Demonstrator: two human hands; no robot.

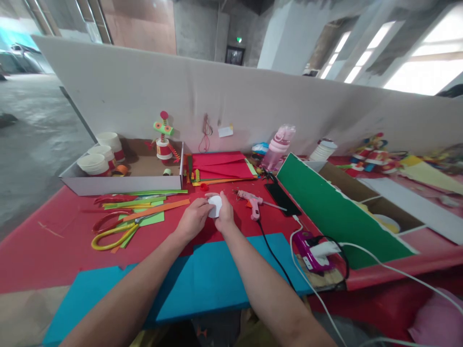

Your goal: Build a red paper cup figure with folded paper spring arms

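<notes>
Over the red table, my left hand [195, 218] and my right hand [225, 214] meet around a white round paper piece [215, 206]. It looks like a disc or the bottom of a paper cup; I cannot tell which. The left fingers pinch its left edge, while the right hand wraps its right side. Just beyond them lies a small red ring [204, 187]. A pink hot glue gun [254, 202] with a glue stick in its back rests to the right. Yellow-handled scissors [117, 236] and coloured paper strips [155, 210] lie on the left.
A box [123, 185] at the back left holds paper cups [94, 164] and a cup figure [164, 149]. Red paper sheets [220, 165] lie behind my hands. At right are a phone [282, 198], a purple power strip [314, 253] with cables, a pink bottle [278, 148] and a green-sided box [333, 217].
</notes>
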